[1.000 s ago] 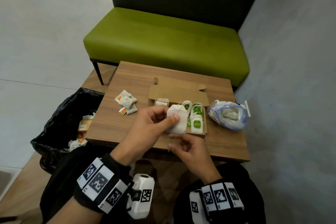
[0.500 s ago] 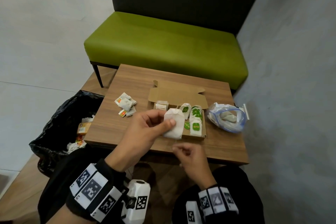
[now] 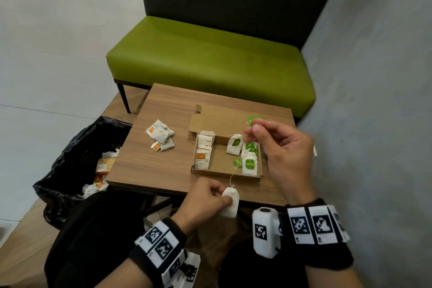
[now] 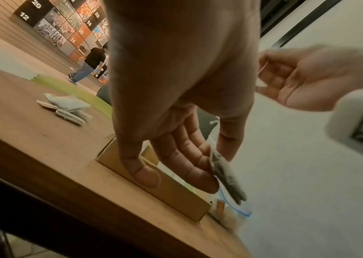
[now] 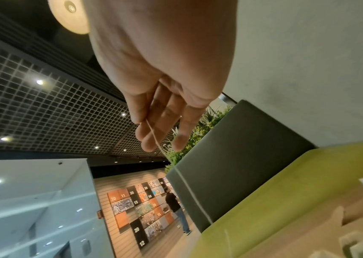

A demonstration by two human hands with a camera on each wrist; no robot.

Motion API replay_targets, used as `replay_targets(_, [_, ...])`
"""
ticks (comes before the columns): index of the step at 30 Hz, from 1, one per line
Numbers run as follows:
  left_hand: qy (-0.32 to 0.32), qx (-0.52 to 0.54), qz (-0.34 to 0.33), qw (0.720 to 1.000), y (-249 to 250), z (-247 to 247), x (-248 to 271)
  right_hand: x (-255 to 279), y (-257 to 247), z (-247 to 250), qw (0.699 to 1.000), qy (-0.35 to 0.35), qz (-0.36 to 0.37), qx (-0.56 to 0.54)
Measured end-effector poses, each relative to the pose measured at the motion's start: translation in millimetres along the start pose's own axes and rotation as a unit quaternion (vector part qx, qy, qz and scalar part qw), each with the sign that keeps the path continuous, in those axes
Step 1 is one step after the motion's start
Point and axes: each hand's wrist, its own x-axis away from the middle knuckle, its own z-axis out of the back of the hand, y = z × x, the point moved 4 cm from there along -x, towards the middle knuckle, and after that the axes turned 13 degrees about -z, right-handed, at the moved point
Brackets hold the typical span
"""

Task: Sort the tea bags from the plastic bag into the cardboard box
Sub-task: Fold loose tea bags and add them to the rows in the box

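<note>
Tea bag (image 3: 230,202), green tag (image 3: 253,119), unreadable

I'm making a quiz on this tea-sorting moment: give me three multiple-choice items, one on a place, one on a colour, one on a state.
1. Where is the tea bag that the left hand pinches?
A. in the cardboard box
B. at the table's near edge
C. on the bench

2. What colour is the tag in the right hand?
A. green
B. orange
C. blue

3. How is the cardboard box?
A. shut
B. upside down
C. open, bags inside

Answers: 1 B, the bag is held in front of the box; 2 A, a green tag shows above the fingertips; 3 C, the lid is folded back.
</note>
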Motion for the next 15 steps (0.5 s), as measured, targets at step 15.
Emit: replay_targets(15, [0.187, 0.154, 0.089, 0.966, 2.1, 49.8, -57.5, 87.7, 37.5, -11.4, 0.98, -0.138, -0.143, -0.026])
